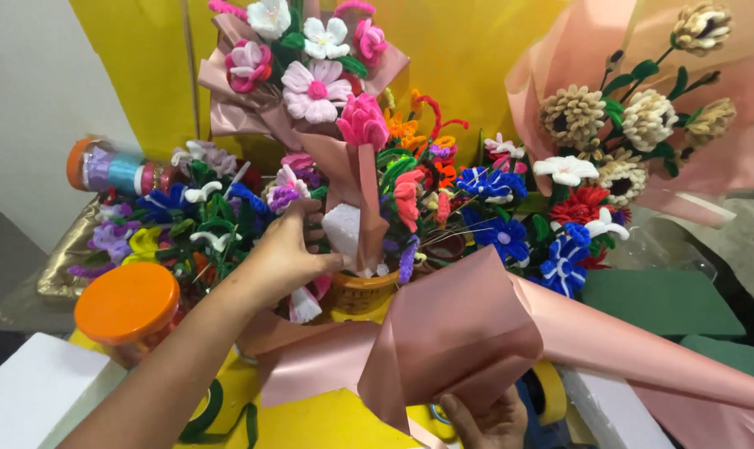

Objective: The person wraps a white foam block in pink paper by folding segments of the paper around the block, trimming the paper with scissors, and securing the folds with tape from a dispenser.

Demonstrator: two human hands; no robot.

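A yellow pot (362,293) at the centre holds a wrapped bouquet (327,79) of pink and white pipe-cleaner flowers, with loose blue, red and orange flowers crowded around it. An orange-lidded jar (127,303) stands to the left; its contents cannot be made out. The left hand (285,254) has its fingers (310,218) closed around the bouquet's pink paper stem just above the pot. The right hand (485,420), partly cut off at the bottom edge, pinches a fold of pink wrapping paper (460,333) between its fingers.
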